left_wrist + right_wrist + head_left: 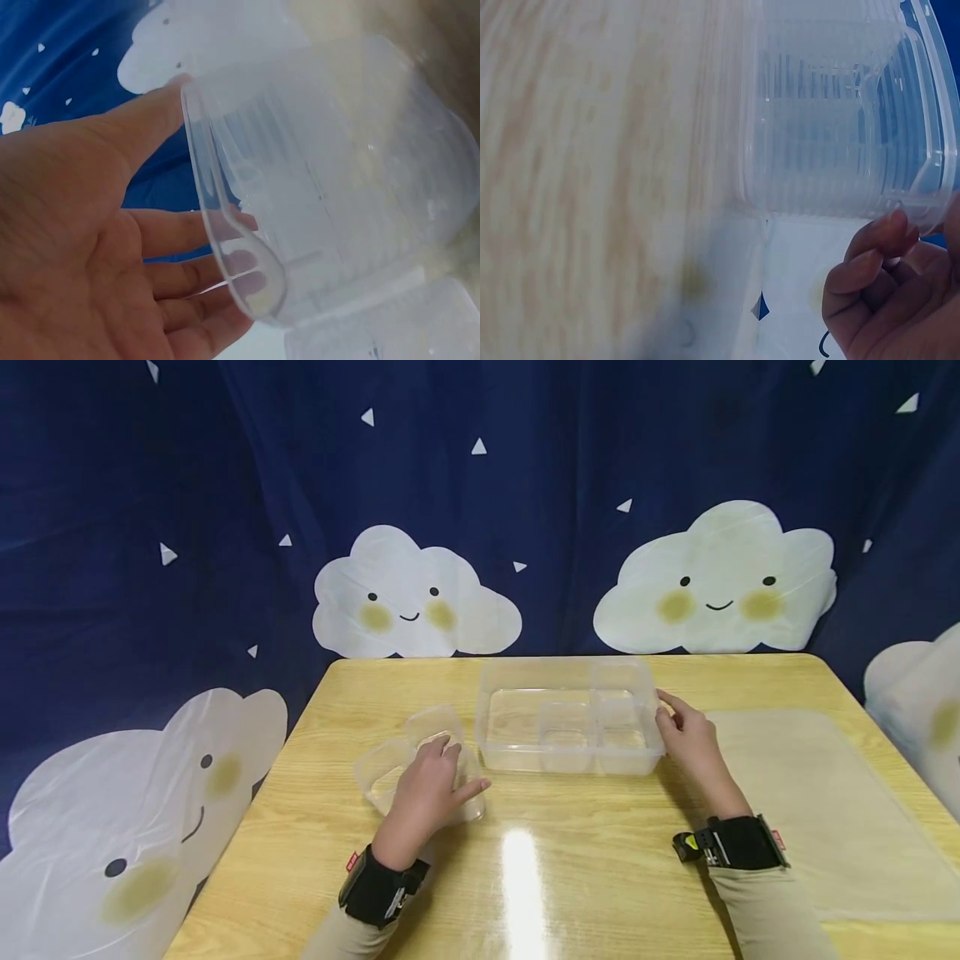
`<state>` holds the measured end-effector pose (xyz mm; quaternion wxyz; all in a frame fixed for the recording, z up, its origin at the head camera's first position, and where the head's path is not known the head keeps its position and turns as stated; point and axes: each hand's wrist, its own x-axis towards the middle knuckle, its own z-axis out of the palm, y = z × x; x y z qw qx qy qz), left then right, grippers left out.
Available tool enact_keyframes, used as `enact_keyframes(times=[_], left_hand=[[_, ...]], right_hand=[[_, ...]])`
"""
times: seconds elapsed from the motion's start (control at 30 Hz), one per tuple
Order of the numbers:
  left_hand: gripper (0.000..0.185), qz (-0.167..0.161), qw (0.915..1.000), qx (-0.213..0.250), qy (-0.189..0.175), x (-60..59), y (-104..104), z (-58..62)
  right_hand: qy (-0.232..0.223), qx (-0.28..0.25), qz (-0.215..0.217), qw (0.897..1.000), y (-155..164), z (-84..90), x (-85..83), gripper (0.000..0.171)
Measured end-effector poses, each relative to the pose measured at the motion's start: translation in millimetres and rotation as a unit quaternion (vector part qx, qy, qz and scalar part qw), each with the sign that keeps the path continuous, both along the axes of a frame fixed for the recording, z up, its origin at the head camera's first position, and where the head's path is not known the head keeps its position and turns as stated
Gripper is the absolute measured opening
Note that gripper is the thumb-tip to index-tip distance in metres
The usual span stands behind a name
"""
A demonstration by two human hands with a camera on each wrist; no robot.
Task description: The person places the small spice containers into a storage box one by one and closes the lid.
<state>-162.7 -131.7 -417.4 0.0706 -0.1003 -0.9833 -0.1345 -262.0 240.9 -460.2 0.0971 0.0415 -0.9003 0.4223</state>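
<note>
Gripping a small clear tub with your left hand, you have the fingers curled over its rim, thumb outside the wall and fingertips inside, as the left wrist view shows through the plastic. The tub sits on the wooden table, left of centre, with a second small clear tub just behind it, touching or nearly so; cannot tell which. Your right hand rests against the right end of the large clear tray, fingers loosely bent at its rim; the right wrist view shows fingertips at the lip, though whether they pinch it cannot be told. The tray stands mid-table, with smaller clear inserts seated inside it. A pale mat lies on the table to the right. Handling judgement: thin moulded plastic, light, somewhat flexible at the walls, smooth and likely slippery. Take hold at the rolled rim, where it is stiffest; squeezing mid-wall would probably bow it. The ribbed sides may give some purchase.
</note>
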Motion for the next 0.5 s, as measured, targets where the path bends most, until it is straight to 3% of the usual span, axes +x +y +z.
enact_keyframes(times=[0.3,0.5], left_hand=[[0.086,-0.037,0.9982,0.001,-0.047,14.5,-1.4,0.2],[0.089,-0.044,0.9967,-0.001,-0.068,19.5,2.3,4.7]], right_hand=[[-0.012,-0.005,-0.009,1.000,2.5,1.2,-0.9,0.049],[-0.013,-0.007,-0.009,1.000,1.3,-0.4,-0.9,0.049]])
